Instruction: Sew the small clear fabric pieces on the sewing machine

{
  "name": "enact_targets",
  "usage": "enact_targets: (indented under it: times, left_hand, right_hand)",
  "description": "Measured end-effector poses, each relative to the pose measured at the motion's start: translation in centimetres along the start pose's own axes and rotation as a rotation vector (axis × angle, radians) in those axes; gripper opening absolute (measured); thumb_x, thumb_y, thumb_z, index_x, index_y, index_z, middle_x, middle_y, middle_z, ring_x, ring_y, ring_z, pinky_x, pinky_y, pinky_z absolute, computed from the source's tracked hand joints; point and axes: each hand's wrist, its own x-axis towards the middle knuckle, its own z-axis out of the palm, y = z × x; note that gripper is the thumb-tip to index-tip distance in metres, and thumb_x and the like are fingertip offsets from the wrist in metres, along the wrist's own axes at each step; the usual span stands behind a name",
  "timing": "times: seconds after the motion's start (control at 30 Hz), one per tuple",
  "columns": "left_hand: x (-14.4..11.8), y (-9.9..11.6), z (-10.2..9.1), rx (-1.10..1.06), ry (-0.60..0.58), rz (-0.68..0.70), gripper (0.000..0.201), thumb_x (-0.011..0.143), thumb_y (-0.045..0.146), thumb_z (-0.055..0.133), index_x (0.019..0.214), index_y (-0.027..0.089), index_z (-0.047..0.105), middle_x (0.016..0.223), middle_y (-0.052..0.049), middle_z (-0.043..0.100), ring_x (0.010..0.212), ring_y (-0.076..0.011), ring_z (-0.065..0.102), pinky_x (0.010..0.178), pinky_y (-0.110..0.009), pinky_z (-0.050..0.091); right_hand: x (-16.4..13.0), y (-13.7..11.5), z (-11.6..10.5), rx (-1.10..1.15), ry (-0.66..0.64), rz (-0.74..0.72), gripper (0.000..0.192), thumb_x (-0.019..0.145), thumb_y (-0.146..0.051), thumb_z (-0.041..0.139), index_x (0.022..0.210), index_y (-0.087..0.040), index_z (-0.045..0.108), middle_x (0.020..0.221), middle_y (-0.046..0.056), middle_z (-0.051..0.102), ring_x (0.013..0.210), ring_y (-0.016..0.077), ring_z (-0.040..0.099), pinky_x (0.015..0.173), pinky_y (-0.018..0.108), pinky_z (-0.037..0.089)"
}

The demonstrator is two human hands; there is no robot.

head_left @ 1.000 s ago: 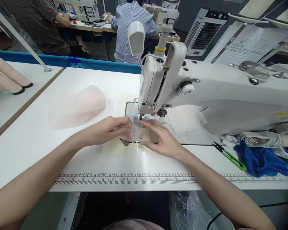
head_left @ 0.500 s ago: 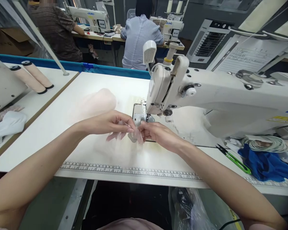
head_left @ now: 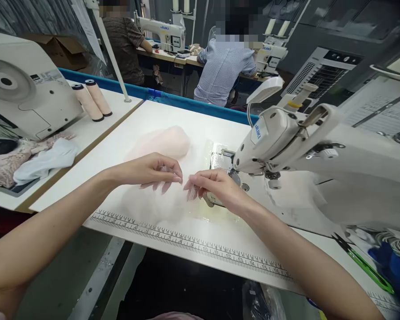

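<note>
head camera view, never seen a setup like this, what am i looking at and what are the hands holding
A camera on the person's head looks forward and down, so the two long arms are the wearer's own. The left hand and right hand are bare, close together, and seem to pinch thin sheer cloth; whether it is one piece, I can't tell. The white sewing machine stands beyond the right hand. On the table, pink cloth lies beyond the left hand, a ruler runs along the near edge, and green snips lie at the right.
</note>
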Motion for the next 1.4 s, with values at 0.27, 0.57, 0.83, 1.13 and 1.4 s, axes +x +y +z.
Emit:
enact_targets:
  times: [0.27, 0.57, 0.83, 1.13, 1.4]
  left_hand:
    - [-0.3, -1.1, 0.2, -0.025, 0.013, -0.042, 0.022, 0.092, 0.041, 0.06, 0.089, 0.021, 0.069, 0.06, 0.003, 0.06, 0.041, -0.0037, 0.039, 0.032, -0.01, 0.03]
    - [0.0, -1.1, 0.1, -0.022, 0.001, -0.021, 0.02, 0.092, 0.04, 0.059, 0.091, 0.022, 0.069, 0.062, 0.003, 0.059, 0.041, -0.0036, 0.039, 0.033, -0.011, 0.03]
    - [0.0, -1.9, -0.6, -0.035, 0.017, 0.017, 0.022, 0.092, 0.042, 0.059, 0.09, 0.022, 0.068, 0.063, 0.003, 0.057, 0.043, -0.004, 0.041, 0.035, -0.013, 0.03]
    - [-1.2, -3.1, -2.4, -0.011, 0.064, -0.052, 0.023, 0.09, 0.041, 0.062, 0.091, 0.02, 0.069, 0.061, 0.003, 0.054, 0.043, -0.0039, 0.038, 0.036, -0.014, 0.028]
    - [1.5, -5.0, -9.4, -0.237, 0.549, 0.102, 0.022, 0.082, 0.039, 0.07, 0.086, 0.017, 0.066, 0.074, -0.001, 0.063, 0.065, -0.0092, 0.058, 0.064, -0.021, 0.047]
  right_hand:
    - [-0.4, -0.1, -0.1, -0.083, -0.011, 0.095, 0.021, 0.078, -0.04, 0.075, 0.084, -0.02, 0.076, 0.076, 0.004, 0.074, 0.067, 0.0125, 0.062, 0.05, 0.022, 0.037]
    - [-0.3, 0.0, 0.2, -0.016, -0.02, 0.063, 0.041, 0.09, -0.054, 0.059, 0.086, -0.018, 0.076, 0.08, 0.007, 0.074, 0.075, 0.016, 0.066, 0.067, 0.028, 0.047]
    - [1.4, -0.7, 1.1, -0.025, -0.055, 0.022, 0.042, 0.095, -0.052, 0.052, 0.086, -0.019, 0.077, 0.079, 0.006, 0.075, 0.076, 0.0143, 0.065, 0.07, 0.027, 0.046]
    - [3.3, -0.6, 1.0, -0.062, 0.036, 0.008, 0.025, 0.08, -0.044, 0.072, 0.077, -0.019, 0.074, 0.071, 0.002, 0.071, 0.068, 0.0122, 0.06, 0.067, 0.026, 0.044]
    - [8.1, -0.8, -0.8, 0.014, 0.333, -0.154, 0.02, 0.077, -0.039, 0.071, 0.082, -0.02, 0.072, 0.071, 0.0, 0.068, 0.066, 0.0109, 0.062, 0.06, 0.022, 0.044]
